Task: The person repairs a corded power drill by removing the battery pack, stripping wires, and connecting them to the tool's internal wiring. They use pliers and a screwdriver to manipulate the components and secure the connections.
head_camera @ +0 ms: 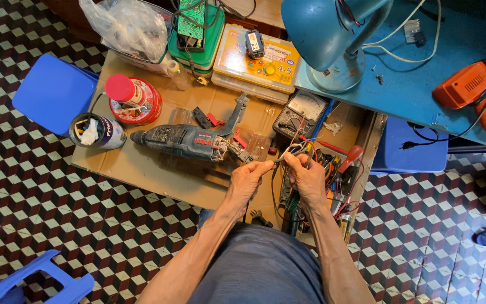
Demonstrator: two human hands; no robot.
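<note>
Both hands pinch thin wires over the workbench.
Left hand (247, 179) and right hand (306, 177) grip grey wires (286, 152); opened blue-green power drill (189, 141) at ten o'clock.

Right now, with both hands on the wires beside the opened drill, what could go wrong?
1. The left hand and right hand pinch thin wires; a hard pull might snap them.
2. The open drill lies close, so a tug could drag it.
3. The tool tray is cluttered, so wires may snag.
</note>
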